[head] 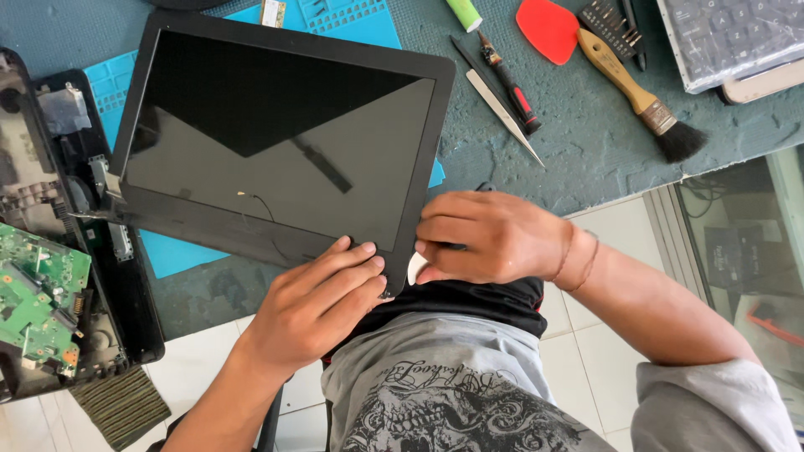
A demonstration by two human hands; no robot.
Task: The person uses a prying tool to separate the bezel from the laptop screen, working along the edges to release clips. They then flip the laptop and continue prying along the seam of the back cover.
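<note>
A detached black laptop screen panel (276,134) lies face up on the teal work mat, tilted, one corner pointing at my body. My left hand (314,305) rests flat on that near corner, fingers pressing the bezel. My right hand (486,234) is closed at the same corner's right edge, pinching a small dark tool that is mostly hidden by the fingers. A thin wire shows at the lower bezel (251,201).
An opened laptop base with a green circuit board (38,293) lies at the left. Screwdriver (511,84), metal tweezers (507,117), red pick (548,29), a brush (641,96) and a keyboard (729,38) sit at the back right. A blue mat (167,251) lies under the panel.
</note>
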